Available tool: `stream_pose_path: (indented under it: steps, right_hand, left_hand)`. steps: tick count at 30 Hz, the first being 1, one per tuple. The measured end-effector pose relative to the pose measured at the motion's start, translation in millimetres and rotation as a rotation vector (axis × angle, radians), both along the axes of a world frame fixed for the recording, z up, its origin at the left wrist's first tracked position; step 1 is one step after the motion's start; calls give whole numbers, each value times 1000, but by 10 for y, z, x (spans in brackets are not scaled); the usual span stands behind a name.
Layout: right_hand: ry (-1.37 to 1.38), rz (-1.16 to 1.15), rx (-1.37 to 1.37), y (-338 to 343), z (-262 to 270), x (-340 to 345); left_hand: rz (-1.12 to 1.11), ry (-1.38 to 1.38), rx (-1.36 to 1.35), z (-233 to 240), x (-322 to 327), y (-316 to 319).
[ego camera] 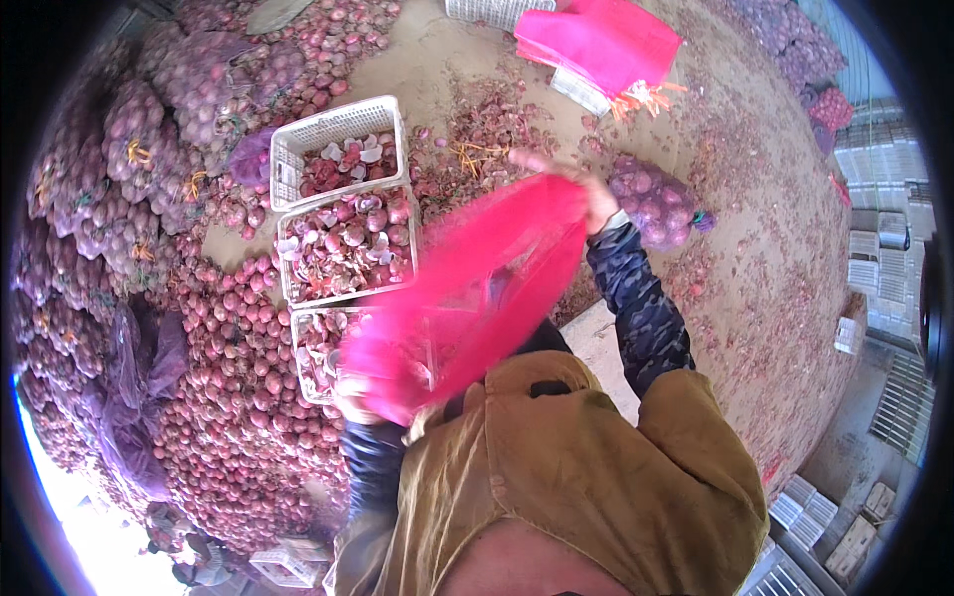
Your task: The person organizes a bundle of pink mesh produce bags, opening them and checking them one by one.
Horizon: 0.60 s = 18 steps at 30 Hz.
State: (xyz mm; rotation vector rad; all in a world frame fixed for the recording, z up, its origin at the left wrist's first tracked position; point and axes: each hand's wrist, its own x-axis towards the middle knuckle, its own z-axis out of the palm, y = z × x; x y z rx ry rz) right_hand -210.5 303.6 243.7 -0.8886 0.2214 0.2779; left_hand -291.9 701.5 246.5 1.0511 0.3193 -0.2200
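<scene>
A pink mesh bag [477, 276] is stretched across in front of me, blurred in part. My left hand [358, 398] grips its lower left end beside the nearest white plastic crate [302, 365]. At the upper right end, my right hand [585, 190] holds the bag's edge, with some fingers extended. Behind the bag, a middle white crate [282, 257] holds red onions and loose skins, and a far white crate [335, 118] holds skins and onion pieces. A filled purple mesh sack of onions [648, 201] lies just right of my right hand.
A large pile of loose red onions [238, 372] spreads on the left, with filled mesh sacks [134, 164] behind it. Folded pink mesh bags [604, 45] lie on a crate at the top. Orange ties [477, 158] and onion skins litter the floor. Crates stand at the far right.
</scene>
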Motion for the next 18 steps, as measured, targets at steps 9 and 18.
stream_pose_path:
  steps: [9, 18]
  right_hand:
    - [-204, -21, -505, -1373, 159, 1411]
    - [47, -148, -1433, -2646, -603, 2408]
  left_hand:
    - [-243, -216, 32, -15, 2759, -995]
    - [-759, -44, 72, 467, 3728, -2794]
